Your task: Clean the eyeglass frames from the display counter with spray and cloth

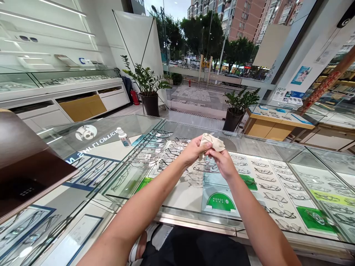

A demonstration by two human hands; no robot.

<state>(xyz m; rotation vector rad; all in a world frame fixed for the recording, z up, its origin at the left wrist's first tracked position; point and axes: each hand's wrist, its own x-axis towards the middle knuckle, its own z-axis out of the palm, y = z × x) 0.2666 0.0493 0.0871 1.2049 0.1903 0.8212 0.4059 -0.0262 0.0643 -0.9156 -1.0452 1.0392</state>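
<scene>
Above the glass display counter [194,205], both of my hands meet at a crumpled beige cleaning cloth [213,141]. My left hand [194,151] is closed on the cloth's left side, the thumb pressing across its front. The fingers of my right hand [223,162] pinch at the lower right edge of the same cloth. Whether anything is wrapped inside the cloth is hidden by its folds and my fingers. Rows of eyeglasses [267,187] lie under the glass to the right of my hands. More eyeglass frames [146,148] are lined up to their left.
A small white spray bottle [123,137] stands on the counter to the left. A dark brown glossy panel [33,162] juts in at the left edge. Green display cards [221,202] lie in the case. Potted plants [151,92] stand beyond the counter, near the glass front.
</scene>
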